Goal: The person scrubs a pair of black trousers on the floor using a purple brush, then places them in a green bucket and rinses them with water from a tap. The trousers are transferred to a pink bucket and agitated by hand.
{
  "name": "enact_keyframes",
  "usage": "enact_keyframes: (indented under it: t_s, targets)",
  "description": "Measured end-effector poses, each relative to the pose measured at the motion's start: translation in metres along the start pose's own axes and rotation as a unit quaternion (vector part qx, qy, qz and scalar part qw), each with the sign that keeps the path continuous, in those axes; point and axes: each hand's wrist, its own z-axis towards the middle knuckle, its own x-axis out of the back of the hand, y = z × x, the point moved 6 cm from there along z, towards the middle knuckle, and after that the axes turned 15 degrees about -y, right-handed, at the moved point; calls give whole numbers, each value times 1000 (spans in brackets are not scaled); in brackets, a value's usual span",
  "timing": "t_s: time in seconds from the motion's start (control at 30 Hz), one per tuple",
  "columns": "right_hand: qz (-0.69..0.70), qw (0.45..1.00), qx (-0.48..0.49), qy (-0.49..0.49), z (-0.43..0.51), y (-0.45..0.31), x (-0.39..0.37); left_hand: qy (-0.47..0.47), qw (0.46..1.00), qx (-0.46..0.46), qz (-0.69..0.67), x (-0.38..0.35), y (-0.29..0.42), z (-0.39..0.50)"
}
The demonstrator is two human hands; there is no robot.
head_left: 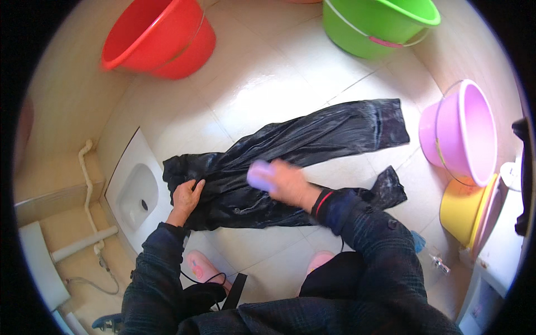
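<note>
Wet-looking black trousers (268,146) lie spread on the tiled floor. One leg stretches toward the upper right, and the other (389,188) runs partly under my right forearm. Whitish streaks, perhaps suds, mark the fabric. My left hand (186,197) holds the trousers near the waist end, thumb on top of the cloth. Over the middle of the trousers, my right hand (293,184) grips a light purple object (260,176), likely a scrubbing brush. Motion blurs that object, and its underside is hidden, so contact with the cloth cannot be told.
A squat toilet (140,205) adjoins the waist end at left. Buckets stand around: red (184,50), green (356,37) and pink-purple (439,125). A yellow basin (456,209) leans at right. Pink slippers (205,266) are below, near a dark cord. A pipe (88,184) runs along the left wall.
</note>
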Motion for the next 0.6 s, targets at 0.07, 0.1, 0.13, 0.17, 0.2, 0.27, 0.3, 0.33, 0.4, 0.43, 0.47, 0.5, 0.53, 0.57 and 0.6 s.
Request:
enact_keyframes:
  t_s: [0.07, 0.1, 0.13, 0.17, 0.2, 0.27, 0.3, 0.33, 0.4, 0.43, 0.47, 0.5, 0.53, 0.57, 0.6]
  targets:
    - [-23, 996, 66, -53, -2, -4, -41, -24, 1000, 10, -3, 1, -2, 0]
    - [-102, 987, 44, 115, -7, 28, -18, -18, 1000, 18, 5, 3, -3, 0]
    - [22, 987, -148, 56, -10, 66, 22, -18, 999, 11, -27, 3, -2, 0]
    - [51, 965, -228, 121, -28, 87, 62, -28, 998, 40, -35, 2, -6, 0]
    - [-28, 948, -228, 221, -35, 121, 72, -42, 996, 65, -33, -1, -8, 2]
    - [-26, 958, -253, 136, -24, 118, 68, -26, 998, 24, -53, 0, -3, 2]
    - [-6, 963, -252, 90, -16, 89, 59, -29, 998, 19, -48, -1, -3, 1]
    - [-18, 980, -191, 42, -5, 60, 33, -25, 999, 8, -42, 1, -3, 0]
    - [-55, 989, -139, -1, 11, 41, 7, 0, 998, -56, -27, 6, 1, -6]
    - [-23, 987, -157, 21, 10, 52, 9, -15, 1000, -13, -21, 6, -6, -8]
    - [9, 983, -176, 41, 6, 70, 18, -19, 1000, -5, -18, 6, -9, -12]
    - [44, 977, -197, 67, 2, 85, 25, -22, 999, 31, 4, 7, -14, -12]
    - [33, 958, -243, 146, -12, 115, 52, -33, 998, 36, 28, 3, -15, -12]
    - [-1, 940, -258, 221, -29, 127, 78, -20, 999, -4, 26, 4, -11, -13]
    - [-34, 928, -289, 234, -38, 131, 94, -9, 999, -17, 40, 1, -8, -11]
